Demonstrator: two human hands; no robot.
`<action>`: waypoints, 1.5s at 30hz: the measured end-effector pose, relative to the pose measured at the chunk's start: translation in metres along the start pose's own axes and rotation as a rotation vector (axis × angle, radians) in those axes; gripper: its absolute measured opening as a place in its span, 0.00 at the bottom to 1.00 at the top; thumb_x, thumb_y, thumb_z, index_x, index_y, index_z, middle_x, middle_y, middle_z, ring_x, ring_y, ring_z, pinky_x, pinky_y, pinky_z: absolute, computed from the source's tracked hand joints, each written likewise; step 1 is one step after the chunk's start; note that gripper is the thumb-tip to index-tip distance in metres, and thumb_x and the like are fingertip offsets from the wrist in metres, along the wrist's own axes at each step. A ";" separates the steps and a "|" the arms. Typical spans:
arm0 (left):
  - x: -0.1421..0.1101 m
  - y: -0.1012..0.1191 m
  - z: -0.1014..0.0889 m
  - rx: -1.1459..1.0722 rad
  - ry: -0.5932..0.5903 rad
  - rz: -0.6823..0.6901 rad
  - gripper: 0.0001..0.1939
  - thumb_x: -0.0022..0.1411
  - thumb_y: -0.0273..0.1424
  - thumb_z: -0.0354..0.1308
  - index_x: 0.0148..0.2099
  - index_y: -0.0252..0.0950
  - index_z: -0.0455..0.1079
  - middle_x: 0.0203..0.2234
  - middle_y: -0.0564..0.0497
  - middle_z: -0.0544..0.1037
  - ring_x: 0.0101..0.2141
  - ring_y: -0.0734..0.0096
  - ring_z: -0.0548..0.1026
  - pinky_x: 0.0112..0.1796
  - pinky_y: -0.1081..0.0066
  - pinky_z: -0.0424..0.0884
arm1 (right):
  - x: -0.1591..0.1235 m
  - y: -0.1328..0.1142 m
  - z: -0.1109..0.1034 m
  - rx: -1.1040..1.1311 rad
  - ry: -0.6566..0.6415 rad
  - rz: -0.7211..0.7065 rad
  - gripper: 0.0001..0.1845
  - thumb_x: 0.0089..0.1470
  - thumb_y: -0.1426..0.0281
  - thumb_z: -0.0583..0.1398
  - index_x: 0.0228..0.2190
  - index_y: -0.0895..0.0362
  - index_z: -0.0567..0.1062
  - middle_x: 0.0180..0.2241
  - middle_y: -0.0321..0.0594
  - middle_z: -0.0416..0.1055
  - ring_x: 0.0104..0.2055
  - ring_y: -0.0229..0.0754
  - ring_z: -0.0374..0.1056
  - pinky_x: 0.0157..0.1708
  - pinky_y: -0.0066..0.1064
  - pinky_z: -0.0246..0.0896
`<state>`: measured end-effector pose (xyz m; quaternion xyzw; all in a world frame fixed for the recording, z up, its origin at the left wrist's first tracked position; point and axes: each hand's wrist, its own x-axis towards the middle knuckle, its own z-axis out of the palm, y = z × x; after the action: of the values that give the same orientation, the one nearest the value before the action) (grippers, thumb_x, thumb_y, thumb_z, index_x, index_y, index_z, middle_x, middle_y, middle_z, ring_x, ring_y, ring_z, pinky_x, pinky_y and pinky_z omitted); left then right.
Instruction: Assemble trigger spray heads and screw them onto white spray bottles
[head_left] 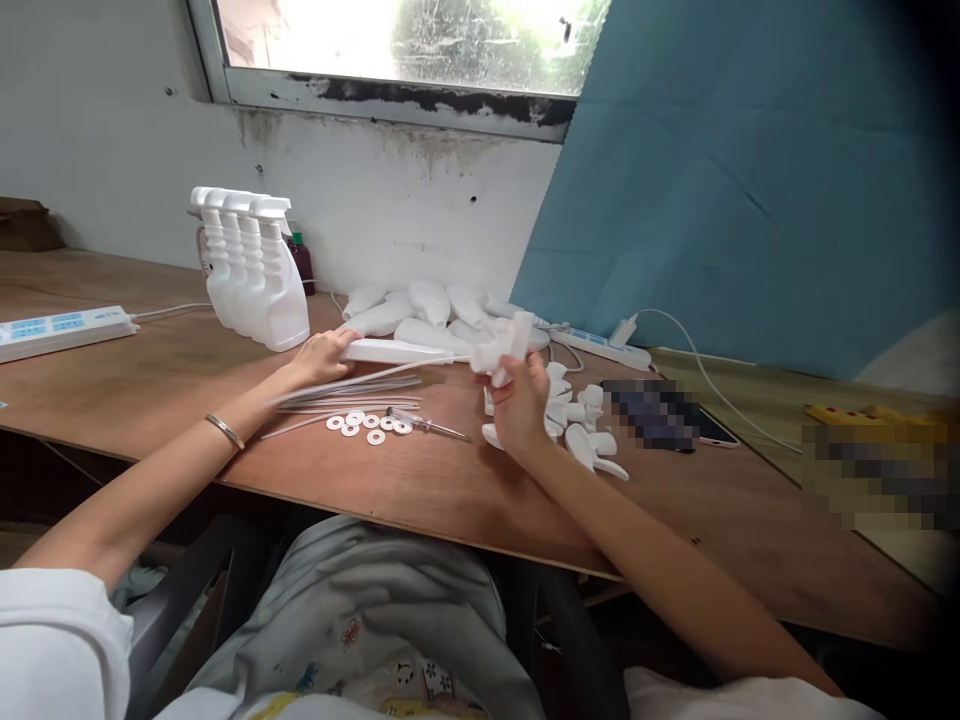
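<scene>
My left hand (324, 357) closes around the left end of a white plastic bottle (397, 351) lying on its side; its far end is partly hidden. In my right hand (523, 395) is a white spray trigger head (501, 350), fingers wrapped around it. A thin dip tube (375, 377) runs left from that head, in front of the bottle. Below lie several loose tubes (352, 402), several white washers (375, 436) and a screwdriver (431, 426) with a clear handle. More spray heads (592, 450) are heaped beside and behind my right wrist.
Several white bottles (429, 302) lie piled at the back. Assembled spray bottles (281, 300) stand in a row at left, a brown bottle (301, 262) behind them. Power strips (67, 332) with cables lie on both sides. A phone (716, 428) rests at right by a blue cloth (735, 200).
</scene>
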<state>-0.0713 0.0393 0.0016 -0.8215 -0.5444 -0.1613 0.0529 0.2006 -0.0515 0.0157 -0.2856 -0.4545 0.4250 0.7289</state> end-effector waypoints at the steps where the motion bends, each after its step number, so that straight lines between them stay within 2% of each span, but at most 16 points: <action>1: -0.001 -0.002 -0.003 -0.032 0.020 -0.010 0.24 0.51 0.32 0.52 0.52 0.35 0.62 0.48 0.44 0.69 0.43 0.58 0.70 0.41 0.69 0.63 | 0.008 -0.005 -0.002 0.014 0.059 -0.027 0.12 0.41 0.67 0.59 0.30 0.53 0.61 0.26 0.28 0.65 0.24 0.31 0.64 0.22 0.23 0.65; 4: -0.005 -0.010 -0.014 -0.139 0.115 -0.061 0.24 0.49 0.39 0.57 0.49 0.39 0.65 0.44 0.48 0.73 0.41 0.61 0.71 0.39 0.71 0.64 | 0.033 -0.018 -0.015 0.043 0.207 -0.087 0.14 0.40 0.66 0.60 0.29 0.54 0.61 0.24 0.26 0.64 0.20 0.29 0.63 0.19 0.21 0.64; 7: -0.010 -0.017 -0.023 -0.362 0.236 -0.131 0.27 0.44 0.42 0.62 0.47 0.39 0.67 0.37 0.50 0.75 0.38 0.63 0.72 0.37 0.70 0.66 | 0.056 -0.031 -0.038 0.045 0.314 -0.185 0.13 0.42 0.65 0.59 0.30 0.54 0.60 0.23 0.28 0.65 0.19 0.29 0.64 0.20 0.22 0.63; 10: -0.011 -0.019 -0.025 -0.743 0.425 -0.212 0.27 0.42 0.41 0.64 0.44 0.34 0.67 0.35 0.48 0.75 0.38 0.64 0.72 0.37 0.70 0.68 | 0.073 -0.043 -0.063 0.030 0.431 -0.255 0.10 0.45 0.67 0.57 0.30 0.53 0.61 0.23 0.29 0.66 0.18 0.30 0.64 0.22 0.23 0.63; 12: -0.010 -0.018 -0.022 -1.063 0.522 -0.257 0.24 0.46 0.40 0.62 0.43 0.32 0.66 0.36 0.48 0.74 0.38 0.66 0.72 0.37 0.71 0.69 | 0.081 -0.049 -0.077 0.050 0.525 -0.259 0.08 0.46 0.67 0.57 0.29 0.52 0.61 0.23 0.29 0.66 0.20 0.32 0.65 0.23 0.25 0.64; 15: -0.007 -0.016 -0.016 -1.432 0.537 -0.328 0.20 0.54 0.40 0.55 0.44 0.31 0.64 0.34 0.48 0.75 0.35 0.68 0.73 0.36 0.71 0.71 | 0.086 -0.053 -0.088 0.059 0.633 -0.241 0.04 0.48 0.67 0.54 0.29 0.53 0.62 0.21 0.29 0.65 0.20 0.32 0.63 0.22 0.24 0.64; 19: -0.006 -0.014 -0.010 -1.750 0.519 -0.415 0.17 0.53 0.36 0.56 0.44 0.33 0.64 0.28 0.51 0.76 0.33 0.69 0.75 0.35 0.72 0.73 | 0.086 -0.047 -0.090 0.043 0.660 -0.210 0.05 0.51 0.67 0.51 0.30 0.55 0.62 0.21 0.29 0.63 0.19 0.30 0.60 0.21 0.22 0.63; 26: -0.013 -0.008 -0.014 -1.776 0.458 -0.445 0.22 0.46 0.37 0.61 0.44 0.37 0.66 0.30 0.52 0.77 0.37 0.64 0.75 0.35 0.69 0.74 | 0.082 -0.036 -0.083 -0.020 0.630 -0.166 0.03 0.50 0.71 0.51 0.31 0.56 0.60 0.21 0.29 0.63 0.17 0.29 0.59 0.18 0.21 0.61; 31: -0.016 -0.006 -0.015 -1.706 0.384 -0.463 0.26 0.44 0.40 0.61 0.47 0.40 0.65 0.32 0.52 0.78 0.38 0.62 0.75 0.33 0.68 0.74 | 0.077 -0.031 -0.079 -0.037 0.569 -0.185 0.06 0.48 0.69 0.53 0.31 0.56 0.60 0.20 0.28 0.63 0.17 0.29 0.60 0.16 0.20 0.61; 36: -0.014 -0.011 -0.012 -1.690 0.411 -0.480 0.24 0.46 0.39 0.59 0.46 0.36 0.65 0.30 0.52 0.78 0.35 0.64 0.76 0.31 0.70 0.74 | 0.074 -0.027 -0.077 -0.060 0.488 -0.239 0.10 0.45 0.66 0.55 0.31 0.56 0.60 0.21 0.28 0.64 0.17 0.30 0.61 0.16 0.21 0.61; 41: -0.013 -0.013 -0.011 -1.686 0.400 -0.481 0.24 0.47 0.38 0.59 0.46 0.34 0.65 0.29 0.51 0.78 0.34 0.65 0.76 0.33 0.70 0.74 | 0.076 -0.032 -0.077 -0.051 0.562 -0.232 0.06 0.47 0.69 0.53 0.31 0.55 0.60 0.20 0.27 0.63 0.16 0.29 0.59 0.16 0.20 0.59; 45: -0.016 -0.013 -0.014 -1.668 0.375 -0.501 0.29 0.44 0.41 0.60 0.49 0.39 0.65 0.32 0.51 0.78 0.39 0.62 0.75 0.34 0.68 0.74 | 0.077 -0.035 -0.078 -0.062 0.608 -0.253 0.06 0.48 0.70 0.52 0.31 0.56 0.60 0.20 0.27 0.62 0.16 0.29 0.58 0.16 0.20 0.59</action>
<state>-0.0914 0.0266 0.0082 -0.4096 -0.3960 -0.6439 -0.5107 0.3012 -0.0025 0.0429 -0.3628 -0.2609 0.2124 0.8690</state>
